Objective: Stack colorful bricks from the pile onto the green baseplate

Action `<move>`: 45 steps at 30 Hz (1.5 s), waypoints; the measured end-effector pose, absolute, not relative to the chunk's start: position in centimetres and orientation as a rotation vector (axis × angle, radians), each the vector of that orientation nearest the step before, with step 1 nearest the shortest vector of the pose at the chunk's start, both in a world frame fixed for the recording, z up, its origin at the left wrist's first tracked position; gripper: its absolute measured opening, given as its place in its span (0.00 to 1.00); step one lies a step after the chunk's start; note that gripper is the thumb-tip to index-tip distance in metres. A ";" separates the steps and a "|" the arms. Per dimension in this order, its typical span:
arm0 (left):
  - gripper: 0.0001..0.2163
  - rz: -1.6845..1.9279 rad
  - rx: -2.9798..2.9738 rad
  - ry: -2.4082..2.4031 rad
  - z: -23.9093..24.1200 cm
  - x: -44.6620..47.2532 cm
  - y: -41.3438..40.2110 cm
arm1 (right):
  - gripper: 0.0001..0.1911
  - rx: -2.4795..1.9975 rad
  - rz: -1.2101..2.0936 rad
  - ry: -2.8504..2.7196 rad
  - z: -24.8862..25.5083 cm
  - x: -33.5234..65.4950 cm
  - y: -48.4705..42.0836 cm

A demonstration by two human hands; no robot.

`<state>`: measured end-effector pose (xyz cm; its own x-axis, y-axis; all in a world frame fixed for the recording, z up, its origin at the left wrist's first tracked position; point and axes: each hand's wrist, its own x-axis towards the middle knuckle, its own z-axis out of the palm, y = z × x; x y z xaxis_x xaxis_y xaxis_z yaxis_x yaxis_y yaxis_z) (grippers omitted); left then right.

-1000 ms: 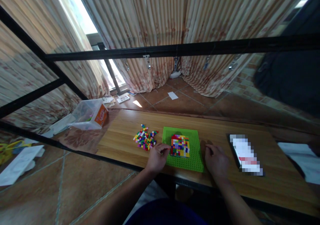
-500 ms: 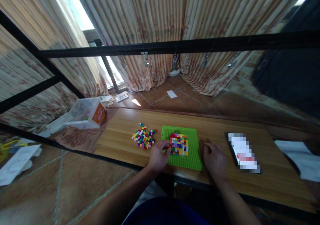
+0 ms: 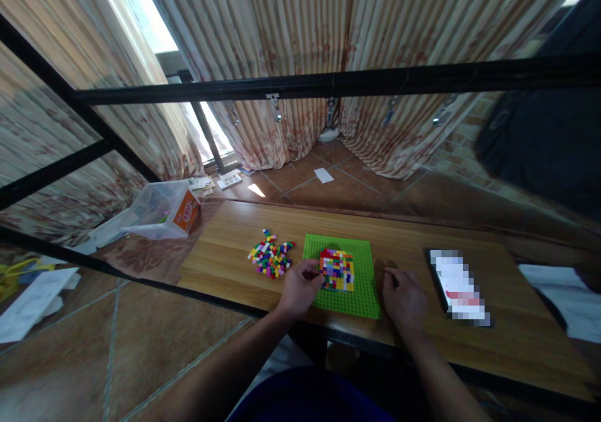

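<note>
A green studded baseplate (image 3: 364, 303) lies on the wooden table, bearing a square patch of small multicoloured bricks (image 3: 338, 270). At the patch's left edge is my left hand (image 3: 300, 287), its thumb and forefinger drawn together over the plate; anything between the tips is too small to make out. My right hand (image 3: 404, 300) rests on the table just beyond the plate's right edge. Its fingers are curled in with thumb and forefinger close together, and what they may hold is hidden. Left of the plate sits a loose pile of coloured bricks (image 3: 271, 258).
A phone (image 3: 460, 287) with a blurred screen lies right of my right hand. Past the table's left end stands a clear plastic box (image 3: 157, 212) with an orange label. A black metal bar (image 3: 300, 87) crosses in front of the curtains. Papers (image 3: 558, 297) lie at the right.
My left fingertips have shifted slightly right and drawn closer together at the patch's edge. The right hand has stayed in place. The view has moved a little.
</note>
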<state>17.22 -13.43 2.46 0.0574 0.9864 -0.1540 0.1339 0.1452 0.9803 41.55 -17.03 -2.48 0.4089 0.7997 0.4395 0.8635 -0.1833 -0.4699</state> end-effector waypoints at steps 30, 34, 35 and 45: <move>0.19 0.913 1.039 1.244 2.3 17.2 -12.3 | 0.20 -2.008 -0.103 -1.428 -1.9 41.4 -17.1; 0.12 0.935 1.010 1.296 2.1 17.0 -11.8 | 0.20 -2.001 -0.087 -1.426 -1.9 41.5 -17.1; 0.12 0.932 1.020 1.300 2.0 17.0 -11.6 | 0.20 -2.006 -0.082 -1.423 -1.9 41.5 -17.1; 0.15 0.861 1.385 1.358 2.3 17.7 -11.5 | 0.19 -1.962 -0.101 -1.420 -2.3 41.5 -17.2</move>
<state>17.73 -11.52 2.26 0.1252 0.9820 -0.1414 0.2906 0.1000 0.9516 41.54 -17.21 -2.34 0.3951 0.8042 0.4441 0.8588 -0.1518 -0.4892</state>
